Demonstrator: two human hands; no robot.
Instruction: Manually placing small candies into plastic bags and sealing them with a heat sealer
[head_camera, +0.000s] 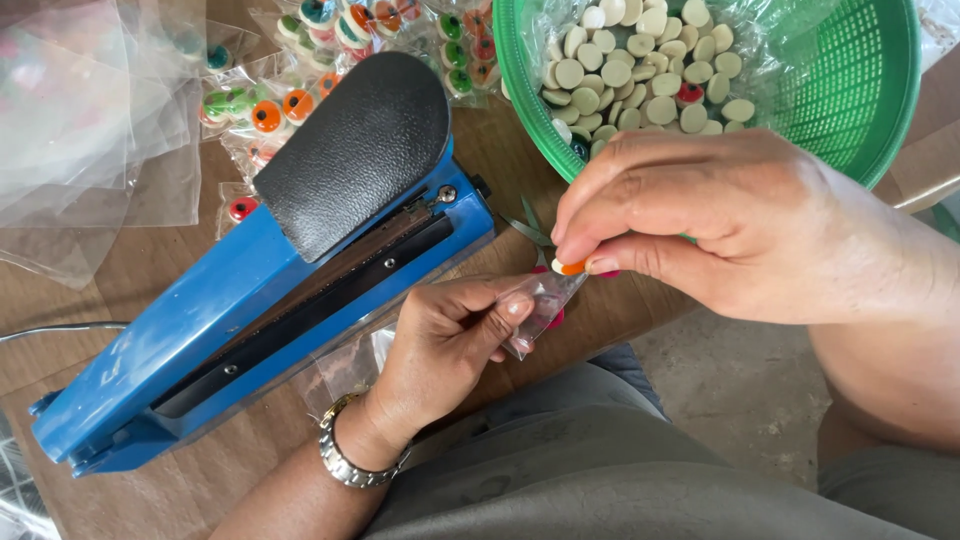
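My left hand (448, 345) holds a small clear plastic bag (545, 305) by its mouth, with a pink round candy showing inside it. My right hand (700, 215) pinches a small orange and white round candy (570, 267) just above the bag's opening. Behind my right hand stands a green plastic basket (860, 90) lined with clear plastic and filled with several pale round candies (640, 70). A metal watch sits on my left wrist.
A blue heat sealer (200, 330) with a black handle pad (350, 150) lies diagonally on the wooden table, left of my hands. Filled bags of coloured candies (270, 110) lie behind it. Empty clear bags (80, 130) are stacked at far left.
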